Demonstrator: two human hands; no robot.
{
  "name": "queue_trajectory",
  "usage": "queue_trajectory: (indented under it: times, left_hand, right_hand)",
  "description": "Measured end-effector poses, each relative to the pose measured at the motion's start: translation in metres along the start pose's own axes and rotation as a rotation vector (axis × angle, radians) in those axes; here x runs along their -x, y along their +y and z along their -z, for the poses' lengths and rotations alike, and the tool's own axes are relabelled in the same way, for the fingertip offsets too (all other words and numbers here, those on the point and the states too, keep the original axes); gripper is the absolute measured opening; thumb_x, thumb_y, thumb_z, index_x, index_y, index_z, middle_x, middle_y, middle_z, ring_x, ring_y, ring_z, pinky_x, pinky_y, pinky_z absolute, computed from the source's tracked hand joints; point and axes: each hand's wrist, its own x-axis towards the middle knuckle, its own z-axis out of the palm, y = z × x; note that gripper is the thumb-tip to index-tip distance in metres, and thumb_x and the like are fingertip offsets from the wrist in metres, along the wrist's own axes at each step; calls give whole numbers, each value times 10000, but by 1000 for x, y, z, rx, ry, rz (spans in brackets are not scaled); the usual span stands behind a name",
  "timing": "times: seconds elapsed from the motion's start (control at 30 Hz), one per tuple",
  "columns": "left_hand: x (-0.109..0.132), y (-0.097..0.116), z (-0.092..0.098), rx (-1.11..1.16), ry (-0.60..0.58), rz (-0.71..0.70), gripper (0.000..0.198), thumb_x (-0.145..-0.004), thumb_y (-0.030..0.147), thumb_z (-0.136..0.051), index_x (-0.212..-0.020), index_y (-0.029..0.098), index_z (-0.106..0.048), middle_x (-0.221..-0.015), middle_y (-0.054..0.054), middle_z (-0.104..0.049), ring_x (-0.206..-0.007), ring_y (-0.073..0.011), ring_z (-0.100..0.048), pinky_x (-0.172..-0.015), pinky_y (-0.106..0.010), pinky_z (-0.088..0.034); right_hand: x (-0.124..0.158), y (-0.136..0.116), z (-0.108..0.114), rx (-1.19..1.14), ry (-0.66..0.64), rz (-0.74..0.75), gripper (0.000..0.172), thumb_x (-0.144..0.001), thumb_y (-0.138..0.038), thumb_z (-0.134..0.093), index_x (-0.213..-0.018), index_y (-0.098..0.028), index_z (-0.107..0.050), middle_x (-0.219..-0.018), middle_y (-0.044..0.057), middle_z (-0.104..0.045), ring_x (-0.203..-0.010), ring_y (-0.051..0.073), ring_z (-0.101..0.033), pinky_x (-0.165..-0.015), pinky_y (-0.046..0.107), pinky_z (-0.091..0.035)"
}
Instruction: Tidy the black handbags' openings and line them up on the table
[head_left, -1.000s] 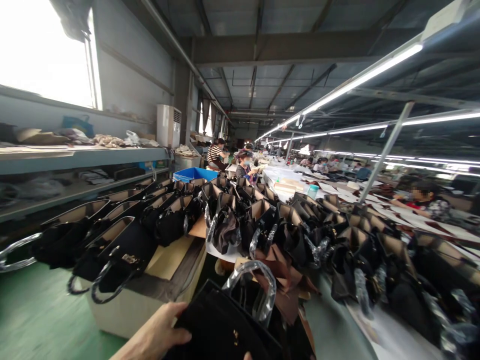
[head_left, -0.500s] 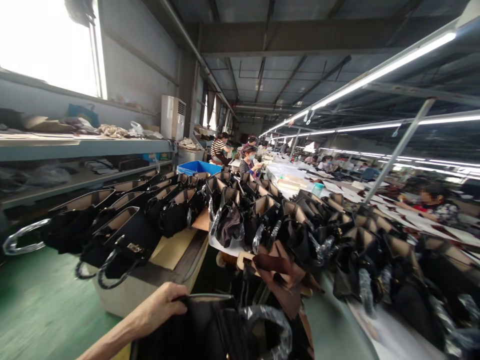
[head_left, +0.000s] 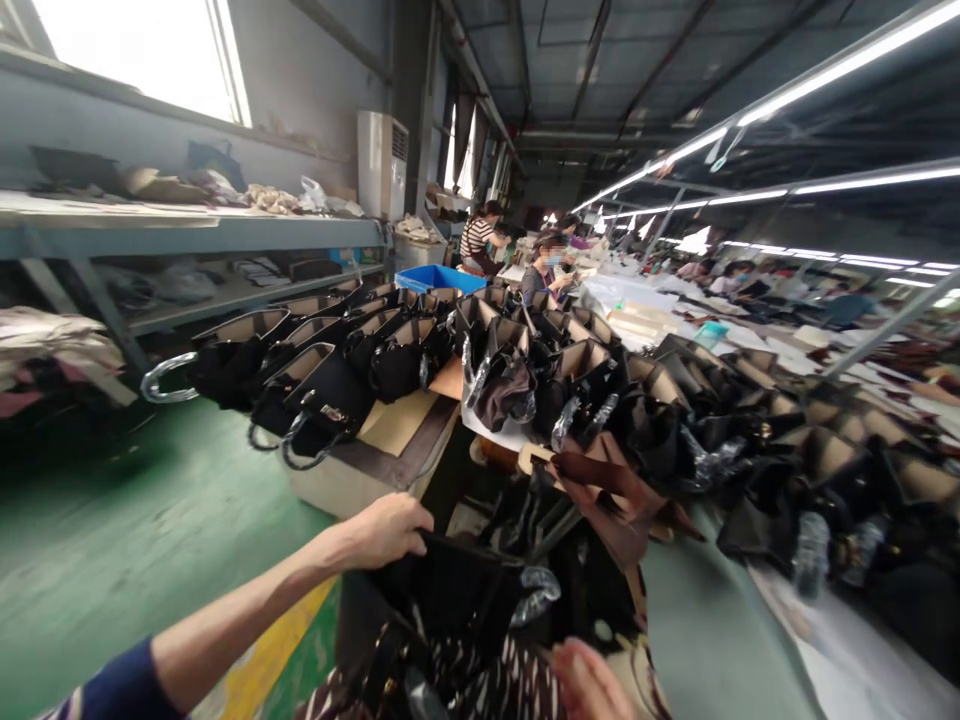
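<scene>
Left hand (head_left: 386,532): fingers closed on upper edge of black bag (head_left: 454,588); bag low, in front of person's patterned clothing (head_left: 529,678). Right hand (head_left: 592,684): near bag, fingers slightly bent; cannot tell if holding anything. Plastic-wrapped handle (head_left: 537,597) at bag's right. Brown sheet (head_left: 606,495) beyond; other bags (head_left: 517,385) in rows behind, blue bin (head_left: 442,279) farther back.

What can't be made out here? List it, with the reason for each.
All in the head view:
Right hand's grip: blurred, cut off by the bottom edge; contact unclear.
Left hand's grip: some fingers hidden by the hand itself.
Held black bag: its lower outline is lost, dark on dark.
Distant workers: too small and blurred to tell what they handle.
</scene>
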Motion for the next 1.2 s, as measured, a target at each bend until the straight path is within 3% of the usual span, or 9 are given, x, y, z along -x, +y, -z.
queue_trajectory:
  times: [0.13,0.2,0.33,0.43,0.53,0.67,0.93,1.07,1.2]
  left_hand:
    - [-1,-1,1,11,-34,-45,131,-744,255,-520,-717,196,-634,-647,-8,-611,-685,-158,-564,-579,-214,-336]
    - [1,-1,2,14,-46,-58,136,-758,258,-518,-715,194,-630,-644,-5,-607,-677,-152,-561,-581,-210,-339]
    - [6,0,5,20,-41,-63,142,-773,256,-507,-721,186,-619,-644,-5,-597,-682,-152,-558,-583,-204,-343]
    - [9,-1,7,28,-49,-50,141,-774,253,-501,-731,183,-616,-652,-5,-595,-685,-149,-555,-590,-197,-349]
    - [12,-2,7,40,-52,-36,135,-767,246,-500,-728,183,-612,-630,2,-581,-648,-136,-543,-583,-192,-348]
    - [13,-4,7,52,-60,-30,140,-768,238,-484,-735,185,-610,-624,4,-578,-638,-135,-536,-584,-192,-346]
    - [14,-8,6,111,-102,-45,167,-788,240,-452,-743,177,-599,-711,-14,-618,-740,-153,-570,-661,-199,-365]
    - [16,-10,7,172,-90,-52,172,-790,246,-454,-743,174,-603,-674,4,-594,-690,-130,-548,-634,-185,-357]
    - [15,-12,10,261,-78,-91,163,-771,260,-506,-887,193,-600,-739,29,-600,-684,-112,-532,-627,-177,-361]
  right_hand:
    - [67,36,-2,91,15,-50,457,-762,-543,-465,-1025,-194,-598,-1012,73,-664,-954,237,-606,-783,274,-520]
    - [79,36,-8,189,-70,52,413,-769,-475,-495,-1071,-206,-579,-1149,71,-600,-1037,231,-562,-886,299,-475]
    - [66,12,-33,332,-261,219,485,-712,-326,-585,-1184,-239,-518,-1257,36,-526,-1166,224,-459,-1011,348,-368]
    - [52,-4,-49,375,-371,142,513,-678,-257,-596,-1185,-255,-517,-1199,19,-578,-1114,212,-507,-972,332,-396]
    - [45,-10,-57,357,-440,83,393,-695,-263,-579,-1088,-278,-581,-1056,-9,-655,-973,192,-588,-882,284,-439]
    - [44,-14,-61,313,-484,116,240,-718,-279,-572,-947,-270,-641,-984,-12,-672,-909,182,-598,-841,259,-428]
    - [43,-16,-66,314,-501,64,162,-753,-290,-544,-833,-285,-684,-805,-21,-661,-783,160,-582,-743,239,-420]
    - [44,-16,-67,331,-469,91,177,-779,-326,-523,-835,-283,-685,-820,-17,-662,-791,166,-582,-735,240,-415]
    - [42,-23,-56,325,-464,109,221,-792,-375,-503,-851,-266,-686,-837,-2,-669,-795,177,-588,-750,244,-424]
